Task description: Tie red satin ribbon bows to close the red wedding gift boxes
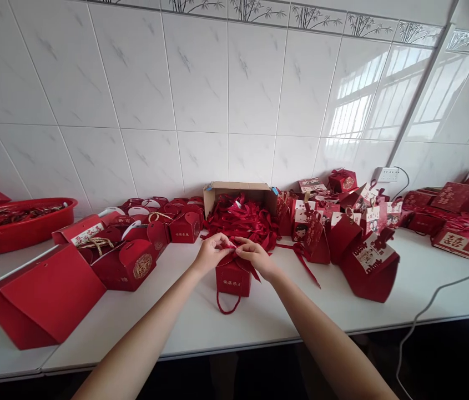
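A small red gift box (231, 281) with pale lettering stands upright on the white table, a red cord handle (228, 311) drooping down its front. Above its top, my left hand (214, 253) pinches a red ribbon. My right hand (256, 256) grips the same ribbon from the other side, its fingertips close to the left ones. One ribbon tail (255, 273) hangs below the right fingers. The box's top is partly hidden by both hands. Just behind, an open cardboard carton (239, 185) holds a heap of red ribbons (240, 216).
Left are several red gift boxes (128, 265), a large plain red box (43, 297) and a red basin (21, 239). More decorated boxes (369, 266) crowd the right. A loose ribbon (307, 268) lies near them. A grey cable (429, 300) crosses the table edge below a power socket (387, 174).
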A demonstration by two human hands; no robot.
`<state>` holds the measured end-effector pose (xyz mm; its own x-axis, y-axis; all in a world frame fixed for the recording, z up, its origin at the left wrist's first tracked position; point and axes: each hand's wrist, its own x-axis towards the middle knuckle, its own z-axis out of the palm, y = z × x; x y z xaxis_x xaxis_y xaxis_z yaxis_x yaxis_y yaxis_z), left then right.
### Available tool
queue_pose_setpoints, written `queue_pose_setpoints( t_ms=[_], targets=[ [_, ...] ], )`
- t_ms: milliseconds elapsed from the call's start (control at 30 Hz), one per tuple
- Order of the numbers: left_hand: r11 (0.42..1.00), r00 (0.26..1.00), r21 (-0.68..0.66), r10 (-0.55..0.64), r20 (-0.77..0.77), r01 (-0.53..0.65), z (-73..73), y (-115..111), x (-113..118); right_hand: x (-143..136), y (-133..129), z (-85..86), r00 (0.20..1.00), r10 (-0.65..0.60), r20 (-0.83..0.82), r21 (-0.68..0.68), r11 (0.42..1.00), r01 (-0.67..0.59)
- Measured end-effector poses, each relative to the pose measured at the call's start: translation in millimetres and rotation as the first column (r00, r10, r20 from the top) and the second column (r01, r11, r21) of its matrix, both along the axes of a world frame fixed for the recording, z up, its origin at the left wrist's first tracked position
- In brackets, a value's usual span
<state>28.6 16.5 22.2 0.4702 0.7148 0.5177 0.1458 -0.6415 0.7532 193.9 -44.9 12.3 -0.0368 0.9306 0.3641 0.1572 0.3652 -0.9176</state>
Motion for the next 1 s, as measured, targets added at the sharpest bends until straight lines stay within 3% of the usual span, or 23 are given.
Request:
queue_pose_setpoints(
  t_ms=[167,333,567,733,833,1000],
  targets=[
    [0.994,0.995,0.047,0.103,-0.015,-0.103,7.2,-11,-2,-5,1,-3.4,0.995,-0.065,-0.08,-0.022,0.998,0.063],
    [0.998,0.985,0.057,0.042,-0.169,-0.033,17.1,-33,-10,-8,-3,-5.3,0.991,-0.12,-0.062,-0.034,0.992,0.119],
    [0.998,0.971,0.035,0.061,-0.231,-0.055,18.0,-30,-13,-4,-20,-0.1,0.985,-0.153,0.077,-0.026,0.987,0.156],
    [1.0,0.961,0.025,-0.008,-0.275,0.015,22.4,-26,-19,10,-22,4.3,0.95,-0.185,0.252,0.13,0.979,0.156],
    [0.998,0.95,0.033,-0.04,-0.308,0.053,28.3,-26,-21,17,-23,12.4,0.899,-0.198,0.391,0.246,0.964,0.106],
    [0.996,0.932,0.043,-0.056,-0.357,0.077,36.3,-25,-21,27,-40,36.7,0.797,-0.114,0.593,0.322,0.941,-0.105]
  ],
)
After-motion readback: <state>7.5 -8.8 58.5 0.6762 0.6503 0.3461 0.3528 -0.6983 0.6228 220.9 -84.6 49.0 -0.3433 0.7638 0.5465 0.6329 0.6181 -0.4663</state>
